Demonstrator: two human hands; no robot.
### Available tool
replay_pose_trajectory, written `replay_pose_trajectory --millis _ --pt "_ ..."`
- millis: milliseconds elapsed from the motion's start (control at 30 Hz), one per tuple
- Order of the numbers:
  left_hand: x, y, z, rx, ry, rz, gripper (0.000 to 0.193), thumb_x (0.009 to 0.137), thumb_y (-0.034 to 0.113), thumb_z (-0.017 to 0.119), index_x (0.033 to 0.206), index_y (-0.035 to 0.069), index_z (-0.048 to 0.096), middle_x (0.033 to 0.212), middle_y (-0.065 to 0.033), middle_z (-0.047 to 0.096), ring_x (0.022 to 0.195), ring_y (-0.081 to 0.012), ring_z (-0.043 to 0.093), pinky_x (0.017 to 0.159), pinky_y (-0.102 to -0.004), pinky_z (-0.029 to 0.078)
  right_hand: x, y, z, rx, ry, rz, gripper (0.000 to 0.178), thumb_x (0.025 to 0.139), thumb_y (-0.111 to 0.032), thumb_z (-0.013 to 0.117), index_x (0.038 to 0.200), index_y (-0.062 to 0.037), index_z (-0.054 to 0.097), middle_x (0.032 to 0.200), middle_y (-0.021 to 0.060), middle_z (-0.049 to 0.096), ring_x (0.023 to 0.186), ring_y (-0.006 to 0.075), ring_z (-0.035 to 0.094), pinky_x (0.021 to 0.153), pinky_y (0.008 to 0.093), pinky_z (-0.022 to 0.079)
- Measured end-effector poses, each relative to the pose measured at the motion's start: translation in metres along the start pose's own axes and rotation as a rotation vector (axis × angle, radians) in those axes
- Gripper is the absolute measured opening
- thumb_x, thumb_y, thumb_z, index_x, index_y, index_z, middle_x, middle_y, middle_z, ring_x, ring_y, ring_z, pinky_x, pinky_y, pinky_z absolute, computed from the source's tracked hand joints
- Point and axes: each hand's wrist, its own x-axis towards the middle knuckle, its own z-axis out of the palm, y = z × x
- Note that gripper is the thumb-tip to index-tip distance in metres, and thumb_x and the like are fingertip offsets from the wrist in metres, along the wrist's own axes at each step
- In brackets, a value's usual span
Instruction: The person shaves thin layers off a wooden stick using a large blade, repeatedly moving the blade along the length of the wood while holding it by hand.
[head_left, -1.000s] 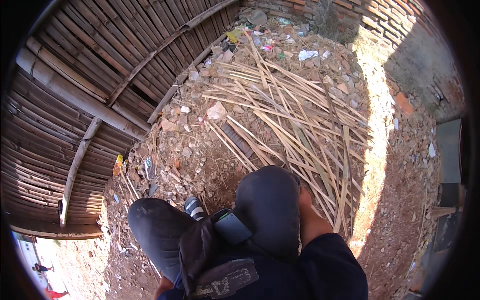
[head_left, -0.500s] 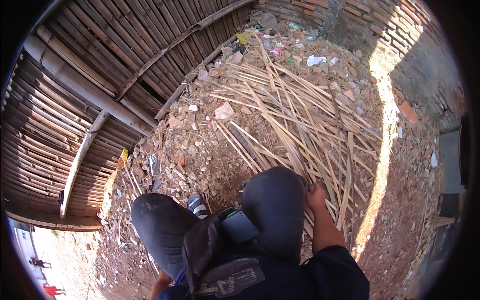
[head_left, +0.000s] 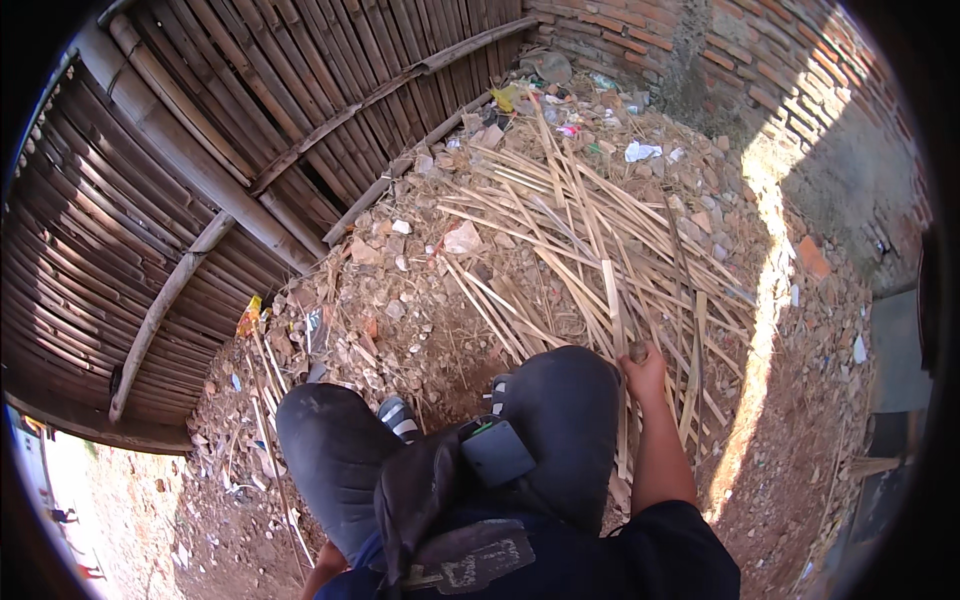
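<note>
Head view showed the person crouched on rubble, knees drawn up, with the pile of split bamboo strips (head_left: 600, 230) spread ahead of them. Half a second before, the right hand (head_left: 645, 368) had lain flat against the near edge of that pile beside the right knee (head_left: 565, 400); by this moment it had curled shut around the near end of one long bamboo strip (head_left: 612, 300), the fingers wrapped narrowly about it. The picked strip ran from the hand up into the middle of the pile, lying among the others, not lifted clear as far as could be seen. That closing of the fingers suggested one strip had been singled out from the heap. The view had also swung so that the pile sat higher and further right in the picture than before. The left hand (head_left: 322, 562) showed only as a sliver at the lower edge, well apart from the pile, behind the left knee; whether its fingers were spread or closed could not be told. A bamboo fence (head_left: 200, 200) stood left of the pile and a brick wall (head_left: 800, 70) beyond it.
</note>
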Motion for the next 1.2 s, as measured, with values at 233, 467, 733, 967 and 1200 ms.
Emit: replay_pose_trajectory --millis 233,467,733,967,1200 --pt "0.003 0.002 0.005 -0.085 0.005 0.021 0.017 0.1 0.017 0.062 0.102 0.001 0.067 0.088 -0.0098 0.071 0.078 -0.0218 0.071 0.066 -0.0348 0.059 -0.006 -0.03 -0.004 0.018 -0.106 0.15 0.027 0.081 -0.011 0.084 0.1 -0.0001 0.067 0.08 0.008 0.069 0.071 0.0169 0.061 0.07 0.0362 0.051" --pt "0.014 0.018 -0.042 -0.584 0.142 -0.151 0.015 0.102 0.016 0.059 0.099 0.002 0.063 0.09 -0.0076 0.068 0.076 -0.0155 0.069 0.063 -0.032 0.058 0.002 -0.056 -0.013 0.073 -0.095 -0.057 0.022 0.083 -0.008 0.082 0.097 -0.0017 0.067 0.077 -0.0001 0.063 0.068 0.0099 0.056 0.064 0.0291 0.048" --pt "0.019 0.237 -0.19 -0.308 0.874 0.508 0.017 0.103 0.014 0.063 0.114 0.001 0.062 0.092 -0.0035 0.064 0.077 -0.01 0.057 0.069 -0.027 0.05 0.016 -0.157 -0.051 0.096 -0.302 -0.145 0.026 0.084 -0.01 0.084 0.1 0.0 0.066 0.078 0.0007 0.065 0.071 0.0108 0.059 0.066 0.029 0.05" --pt "-0.047 0.478 -0.191 0.23 0.909 1.14 0.038 0.088 0.016 0.076 0.121 0.005 0.061 0.123 -0.0175 0.061 0.115 -0.0368 0.06 0.101 -0.0462 0.046 0.009 -0.22 -0.062 0.316 -0.662 -0.035 0.04 0.081 -0.005 0.085 0.114 0.0016 0.064 0.094 0.0045 0.067 0.079 0.0123 0.066 0.072 0.0282 0.055" --pt "-0.079 0.567 -0.168 0.751 0.97 1.291 0.052 0.08 0.028 0.083 0.125 0.01 0.063 0.125 -0.0136 0.061 0.125 -0.0368 0.057 0.108 -0.0559 0.041 0.004 -0.268 -0.075 0.02 -1.001 -0.143 0.03 0.078 -0.015 0.09 0.094 -0.0008 0.069 0.085 0.0029 0.071 0.081 0.0092 0.067 0.074 0.0274 0.051"
